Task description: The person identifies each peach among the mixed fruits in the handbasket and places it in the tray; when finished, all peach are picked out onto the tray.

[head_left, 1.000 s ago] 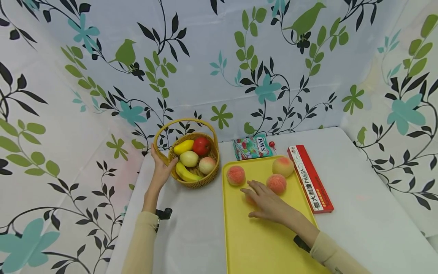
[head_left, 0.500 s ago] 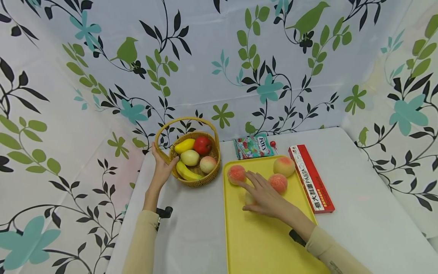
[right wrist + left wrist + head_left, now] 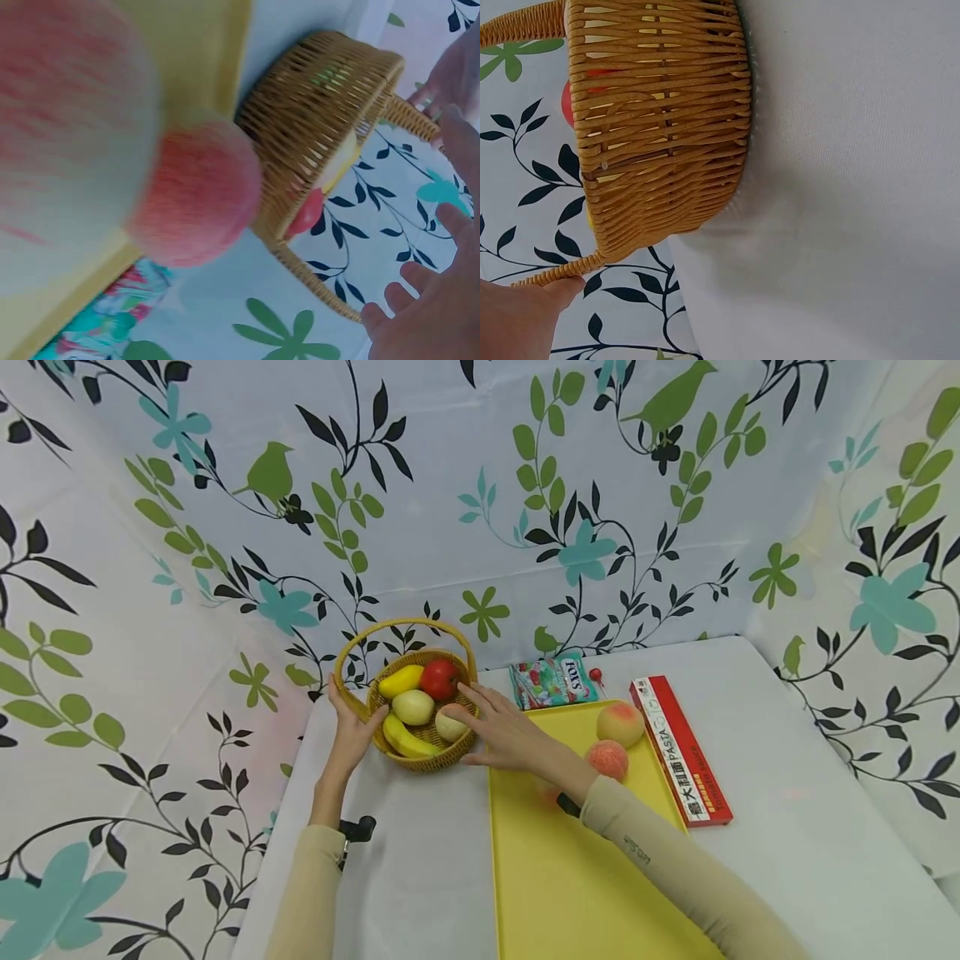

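Observation:
My left hand (image 3: 351, 727) grips the yellow wicker basket (image 3: 429, 763) by the left side of its handle (image 3: 532, 31), with the thumb on the near side. The basket holds a red apple (image 3: 439, 679), a banana (image 3: 405, 739), a yellow oblong fruit (image 3: 401, 682), a pale green round fruit (image 3: 412, 707) and a pale peach (image 3: 451, 724). My right hand (image 3: 506, 727) reaches over the basket's right rim beside that peach, fingers spread. In the right wrist view nothing lies in its fingers, and a red peach (image 3: 196, 193) rests on the tray below.
The yellow tray (image 3: 570, 868) carries more peaches, including a reddish one (image 3: 607, 760) and a yellow-pink one (image 3: 620, 724). Behind it lie a FOX'S candy bag (image 3: 553, 682) and a red lollipop (image 3: 596, 676). A red pasta box (image 3: 681, 752) lies along its right edge.
My right hand has moved left and forward from over the tray's peaches to the basket's right rim. My left hand has stayed on the handle. The basket has barely moved.

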A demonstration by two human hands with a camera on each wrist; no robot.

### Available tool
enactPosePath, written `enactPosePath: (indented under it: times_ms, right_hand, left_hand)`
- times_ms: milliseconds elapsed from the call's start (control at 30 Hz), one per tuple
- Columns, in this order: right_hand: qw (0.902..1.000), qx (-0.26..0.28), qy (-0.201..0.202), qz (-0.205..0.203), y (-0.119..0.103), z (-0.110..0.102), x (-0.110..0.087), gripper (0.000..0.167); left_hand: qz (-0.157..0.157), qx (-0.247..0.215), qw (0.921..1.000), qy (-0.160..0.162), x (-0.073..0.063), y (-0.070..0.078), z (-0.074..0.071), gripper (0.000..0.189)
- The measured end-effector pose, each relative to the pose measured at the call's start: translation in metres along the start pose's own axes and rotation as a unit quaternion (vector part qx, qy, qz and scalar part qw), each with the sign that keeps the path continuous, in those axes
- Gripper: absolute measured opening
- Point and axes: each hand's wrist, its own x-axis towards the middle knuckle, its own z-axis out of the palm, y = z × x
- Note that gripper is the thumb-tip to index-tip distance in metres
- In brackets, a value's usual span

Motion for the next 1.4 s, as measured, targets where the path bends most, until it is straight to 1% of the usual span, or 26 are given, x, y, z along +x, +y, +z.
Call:
enactPosePath:
  times_ms: [100,167,233,400,433,500,633,700,800,900,1000,1067,1133,1200,1300,1400]
  right_hand:
    - [0.9999,0.004,-0.007,0.009,-0.004,0.003,0.022,0.082]
    - [0.9997,0.001,-0.017,0.016,-0.007,0.010,0.034,0.083]
    - [0.9991,-0.006,-0.034,0.024,-0.011,0.020,0.044,0.085]
    - [0.9940,0.000,-0.095,0.055,-0.017,0.044,0.056,0.089]
    - [0.9929,0.005,-0.102,0.060,-0.017,0.047,0.057,0.089]
    - [0.9921,0.006,-0.103,0.070,-0.017,0.053,0.060,0.088]
    - [0.9905,-0.007,-0.092,0.102,-0.013,0.056,0.066,0.086]
    - [0.9880,-0.029,-0.090,0.123,-0.011,0.055,0.071,0.087]
    - [0.9812,-0.046,-0.101,0.158,-0.009,0.052,0.076,0.088]
    - [0.9725,-0.042,-0.119,0.196,-0.008,0.049,0.079,0.085]
    - [0.9664,-0.023,-0.138,0.216,-0.010,0.048,0.076,0.075]
    - [0.9664,-0.009,-0.143,0.213,-0.011,0.050,0.073,0.067]
    - [0.9690,0.002,-0.140,0.204,-0.011,0.052,0.070,0.061]
    - [0.9732,0.008,-0.126,0.192,-0.009,0.055,0.070,0.059]
    - [0.9819,0.000,-0.084,0.170,-0.005,0.057,0.070,0.060]
    - [0.9888,0.005,-0.035,0.145,-0.004,0.049,0.067,0.063]
  left_hand:
    - [-0.004,-0.004,1.0000,-0.001,0.000,-0.003,0.000,0.115]
    - [-0.003,-0.003,1.0000,0.001,-0.003,-0.006,0.000,0.116]
    - [-0.009,0.001,1.0000,0.002,-0.008,-0.008,-0.001,0.117]
    - [-0.029,0.018,0.9994,-0.001,-0.022,-0.011,-0.004,0.117]
    - [-0.029,0.021,0.9994,-0.001,-0.024,-0.011,-0.005,0.116]
    - [-0.027,0.025,0.9993,-0.001,-0.024,-0.009,-0.005,0.115]
    - [-0.012,0.030,0.9995,0.000,-0.019,-0.004,-0.005,0.113]
    - [-0.006,0.027,0.9996,0.001,-0.013,-0.004,-0.005,0.113]
    - [0.002,0.020,0.9998,0.006,-0.004,-0.011,-0.005,0.114]
    - [0.010,0.018,0.9997,0.010,0.003,-0.022,-0.002,0.115]
    - [0.003,0.024,0.9997,0.007,0.002,-0.029,0.002,0.115]
    - [-0.008,0.022,0.9997,0.001,-0.002,-0.027,0.004,0.116]
    - [-0.018,0.020,0.9996,-0.003,-0.007,-0.021,0.004,0.115]
    - [-0.024,0.020,0.9995,-0.004,-0.011,-0.011,0.004,0.114]
    - [-0.018,0.026,0.9995,-0.001,-0.011,0.000,0.004,0.112]
    - [-0.006,0.027,0.9996,0.001,-0.006,0.003,0.002,0.112]
